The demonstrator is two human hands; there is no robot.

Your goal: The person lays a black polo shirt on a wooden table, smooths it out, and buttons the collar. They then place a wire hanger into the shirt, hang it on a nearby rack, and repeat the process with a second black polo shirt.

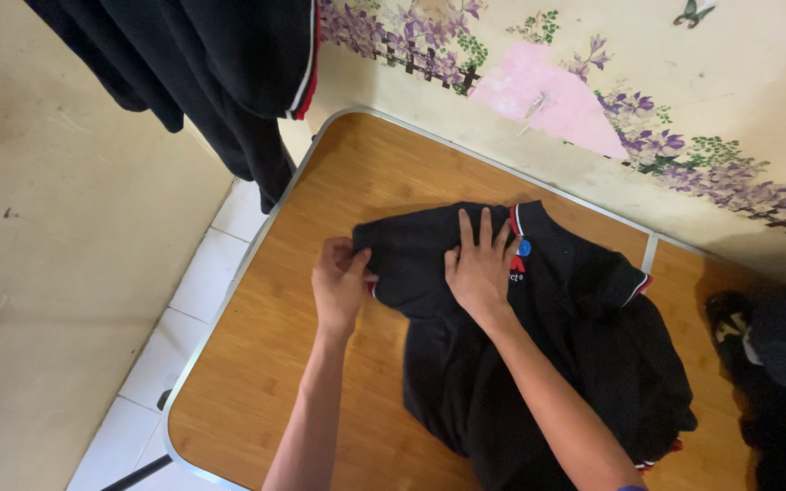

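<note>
A black polo shirt [539,355] with red and white trim lies spread on a wooden table [338,182]. My left hand [338,286] pinches the shirt's left sleeve edge, fingers closed on the fabric. Flat on the chest of the shirt rests my right hand [479,268], fingers spread, just left of the collar and a small coloured emblem.
Dark garments [229,73] hang above the table's far left corner. Another pile of dark clothing [784,373] sits at the right edge. A wall with purple flower print runs behind the table. White floor tiles [193,291] show to the left.
</note>
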